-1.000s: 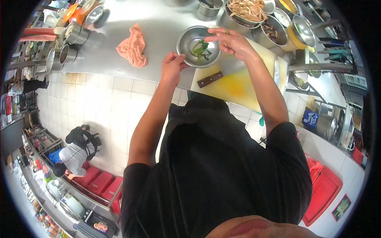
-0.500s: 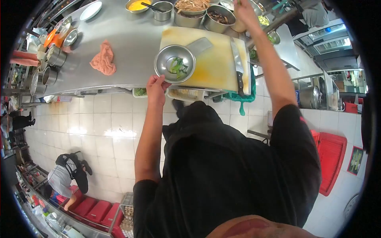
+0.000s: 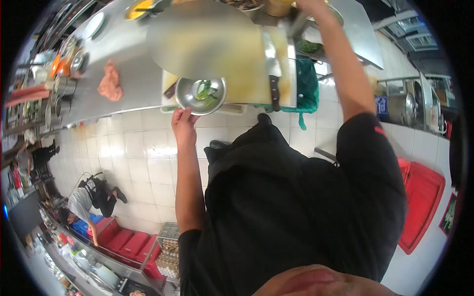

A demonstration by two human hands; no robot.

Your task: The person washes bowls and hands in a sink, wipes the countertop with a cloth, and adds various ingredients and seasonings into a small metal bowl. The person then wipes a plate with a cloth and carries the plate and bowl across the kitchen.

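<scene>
Presently left hand [image 3: 184, 122] pinches bowl [image 3: 185, 92] near board [image 3: 243, 91] edge; right hand [image 3: 315, 5], grip unclear.

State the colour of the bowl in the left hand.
Silver-grey: the bowl shows best in the head view.

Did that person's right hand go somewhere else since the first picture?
Yes: the right hand went from over the bowl to beyond the far right corner of the cutting board.

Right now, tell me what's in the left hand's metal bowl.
Green leafy pieces, some paler, lie in the metal bowl, bare metal around them. What is beneath the pieces is hidden.
</scene>
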